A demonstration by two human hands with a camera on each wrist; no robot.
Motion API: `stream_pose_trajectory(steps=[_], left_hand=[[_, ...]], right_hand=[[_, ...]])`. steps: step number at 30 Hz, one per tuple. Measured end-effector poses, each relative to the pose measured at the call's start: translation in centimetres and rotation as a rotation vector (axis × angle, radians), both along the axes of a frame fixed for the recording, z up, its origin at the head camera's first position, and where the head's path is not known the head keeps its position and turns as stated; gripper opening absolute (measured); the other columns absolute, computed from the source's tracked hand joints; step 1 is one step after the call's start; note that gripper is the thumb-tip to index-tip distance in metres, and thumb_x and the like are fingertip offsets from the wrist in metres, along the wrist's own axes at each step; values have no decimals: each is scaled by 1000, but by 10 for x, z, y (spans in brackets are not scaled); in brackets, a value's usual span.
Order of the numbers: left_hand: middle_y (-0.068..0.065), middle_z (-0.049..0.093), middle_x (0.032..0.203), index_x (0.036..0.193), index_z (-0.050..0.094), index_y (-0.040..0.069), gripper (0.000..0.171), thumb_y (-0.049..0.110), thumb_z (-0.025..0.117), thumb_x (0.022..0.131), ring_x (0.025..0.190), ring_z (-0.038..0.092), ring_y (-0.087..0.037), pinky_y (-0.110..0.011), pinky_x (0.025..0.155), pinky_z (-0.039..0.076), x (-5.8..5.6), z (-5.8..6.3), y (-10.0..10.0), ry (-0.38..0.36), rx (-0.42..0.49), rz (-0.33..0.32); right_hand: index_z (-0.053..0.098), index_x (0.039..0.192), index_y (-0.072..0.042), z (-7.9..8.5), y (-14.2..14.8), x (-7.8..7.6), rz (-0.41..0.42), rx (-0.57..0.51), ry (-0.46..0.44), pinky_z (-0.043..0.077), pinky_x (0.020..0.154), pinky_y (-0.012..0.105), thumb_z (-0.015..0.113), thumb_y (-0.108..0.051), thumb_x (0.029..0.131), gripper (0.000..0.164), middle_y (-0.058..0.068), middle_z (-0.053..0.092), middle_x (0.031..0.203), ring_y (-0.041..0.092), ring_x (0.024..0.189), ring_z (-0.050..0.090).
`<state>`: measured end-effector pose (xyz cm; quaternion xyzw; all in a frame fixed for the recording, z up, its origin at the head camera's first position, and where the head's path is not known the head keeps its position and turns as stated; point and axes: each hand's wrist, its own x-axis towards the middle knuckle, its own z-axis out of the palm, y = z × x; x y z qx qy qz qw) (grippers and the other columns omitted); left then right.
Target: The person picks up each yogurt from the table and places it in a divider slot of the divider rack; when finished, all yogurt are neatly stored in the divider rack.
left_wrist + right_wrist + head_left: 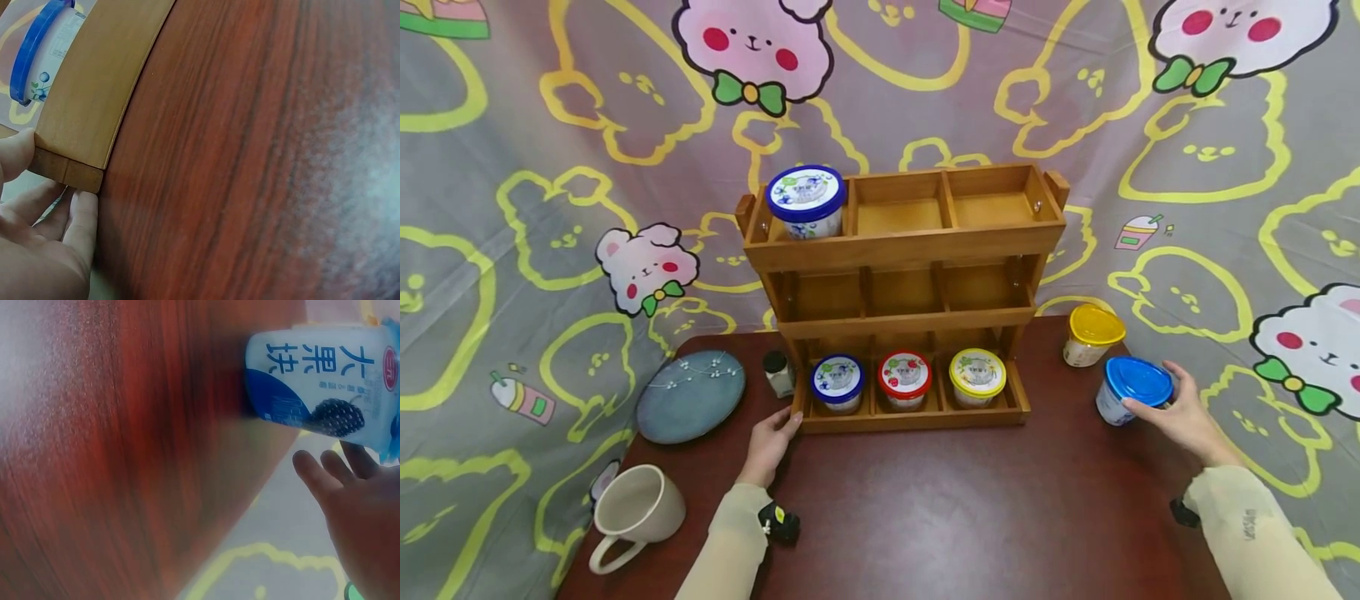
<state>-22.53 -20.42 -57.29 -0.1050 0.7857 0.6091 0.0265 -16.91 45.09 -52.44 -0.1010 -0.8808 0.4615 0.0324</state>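
Observation:
My left hand (769,446) holds the lower left corner of a three-tier wooden shelf (904,242). In the left wrist view the thumb is at the upper edge of the shelf's end and the fingers are against its side. My right hand (1191,417) grips a yogurt cup (319,381) with a blue lid by its lid, thumb in front and fingers behind. That cup stands upright at the table's right side, with a blackberry printed on its side. Blue-, red- and yellow-lidded tubs (906,377) sit in separate bottom-tier compartments. Another blue-lidded tub (807,200) occupies the top left compartment.
A yellow-lidded cup (1092,335) stands just behind the blue-lidded one. Left of the shelf are a small black-capped jar (778,373), a blue-grey plate (691,397) and a beige mug (642,504). Patterned cloth (880,117) hangs behind and beside the dark red table (917,508).

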Motion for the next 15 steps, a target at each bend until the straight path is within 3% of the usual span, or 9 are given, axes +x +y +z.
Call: stream_pose_trajectory(steps=[4, 8, 15], left_hand=[[-26, 50, 142, 139, 51, -7, 55, 26, 64, 98, 135, 41, -36, -51, 112, 30, 0, -1, 0, -3, 1, -4], [-25, 49, 143, 140, 50, -7, 55, 27, 64, 98, 136, 40, -35, -51, 112, 29, 0, -1, 1, -13, 3, -6], [-26, 48, 143, 141, 49, -7, 57, 29, 63, 99, 136, 40, -37, -52, 112, 29, 1, 1, 0, -11, -6, -13]], right_hand=[[-10, 153, 2, -5, 0, -1, 4, -8, 44, 21, 99, 77, 69, -33, 94, 105, 46, 0, 147, 66, 128, 14], [-6, 153, 5, -10, 0, -3, -15, 5, 32, 25, 97, 77, 68, -38, 93, 104, 46, 7, 145, 65, 125, 19], [-6, 154, 0, -16, -4, -3, -60, -18, 16, 26, 96, 78, 67, -45, 93, 106, 43, 7, 149, 66, 128, 17]])
